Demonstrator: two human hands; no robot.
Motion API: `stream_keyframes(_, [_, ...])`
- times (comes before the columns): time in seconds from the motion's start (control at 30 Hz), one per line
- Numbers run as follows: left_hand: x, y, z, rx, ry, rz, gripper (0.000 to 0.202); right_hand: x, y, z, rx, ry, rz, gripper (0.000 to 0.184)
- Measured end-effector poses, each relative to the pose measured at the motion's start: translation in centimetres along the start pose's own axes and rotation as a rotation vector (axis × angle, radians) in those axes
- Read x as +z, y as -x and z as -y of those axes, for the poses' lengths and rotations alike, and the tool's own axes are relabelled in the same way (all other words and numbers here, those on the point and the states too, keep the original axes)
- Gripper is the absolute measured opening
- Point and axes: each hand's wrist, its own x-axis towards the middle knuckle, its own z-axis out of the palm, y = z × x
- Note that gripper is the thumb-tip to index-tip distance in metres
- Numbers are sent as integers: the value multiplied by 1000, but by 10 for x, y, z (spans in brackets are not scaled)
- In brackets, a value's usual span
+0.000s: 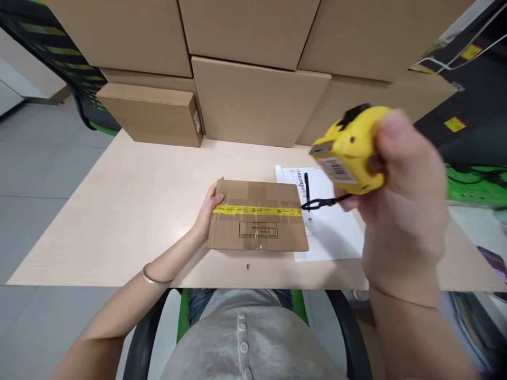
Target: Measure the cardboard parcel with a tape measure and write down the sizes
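Observation:
A small cardboard box (257, 195) with yellow printed tape across its top lies on the desk in front of me. My left hand (209, 207) grips its left end, thumb on the top face and fingers behind the edge. Raised high on the right, close to the camera, my right hand (407, 184) is closed around a yellow tape measure (350, 153). A barcode label shows on its case, and no blade is seen pulled out. From the tape measure a black wrist strap (325, 202) hangs toward the box's right edge.
Under the box's right side are white sheets of paper (336, 232) with a black pen (307, 184) on them. Larger cardboard boxes (253, 103) are stacked along the back of the desk (130, 211). A long closed carton (158, 119) stands at the back left. Dark equipment (467, 116) is at the right.

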Motion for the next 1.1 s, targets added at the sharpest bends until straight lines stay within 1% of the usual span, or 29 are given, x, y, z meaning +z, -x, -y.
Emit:
stream_keyframes(0.03, [-1, 0, 0, -3, -1, -2, 51, 6, -2, -7, 46, 7, 70, 40])
stream_keyframes(0.1, [-2, 0, 0, -20, -7, -8, 51, 19, -3, -31, 118, 83, 195, 47])
stream_keyframes(0.17, [-2, 1, -2, -22, -23, -8, 49, 31, 0, -58, 133, 212, 297, 49])
stream_keyframes(0.2, [-2, 1, -3, -14, -32, -4, 47, 36, 3, -70, 111, 272, 330, 48])
stream_keyframes(0.27, [-1, 2, -5, 7, -48, 7, 43, 44, 9, -87, 17, 414, 373, 45])
stream_keyframes(0.33, [-1, 2, -5, 6, -61, 14, 42, 49, 12, -93, -104, 586, 387, 43])
stream_keyframes(0.4, [-2, 2, -4, -7, -70, 10, 42, 49, 11, -92, -200, 712, 389, 45])
stream_keyframes(0.47, [-3, 2, -3, -15, -71, -10, 39, 39, 5, -93, -231, 721, 345, 48])
stream_keyframes(0.5, [-4, 2, -2, -17, -64, -22, 38, 29, -1, -96, -213, 700, 290, 49])
stream_keyframes(0.57, [-6, 3, -2, -31, -28, -42, 36, 3, -16, -108, -108, 693, 138, 49])
stream_keyframes(0.6, [-7, 4, -2, -45, -2, -45, 36, -13, -24, -116, -25, 744, 50, 50])
stream_keyframes(0.63, [-6, 5, -3, -62, 27, -46, 35, -30, -32, -127, 64, 853, 10, 52])
stream_keyframes(0.67, [-6, 6, -5, -79, 51, -50, 34, -46, -39, -138, 168, 988, 32, 56])
stream_keyframes(0.7, [-5, 7, -6, -94, 68, -58, 34, -60, -44, -149, 293, 1113, 134, 60])
stream_keyframes(0.77, [-2, 8, -10, -116, 79, -83, 33, -79, -49, -171, 413, 1150, 263, 61])
stream_keyframes(0.83, [2, 9, -14, -125, 73, -104, 37, -84, -47, -188, 475, 1115, 387, 62])
stream_keyframes(0.9, [4, 9, -17, -136, 78, -109, 44, -77, -42, -200, 498, 1080, 474, 61])
stream_keyframes(1.0, [6, 10, -19, -167, 108, -116, 56, -59, -37, -208, 485, 1041, 528, 55])
stream_keyframes(1.1, [5, 11, -19, -184, 108, -120, 60, -45, -38, -210, 471, 961, 551, 48])
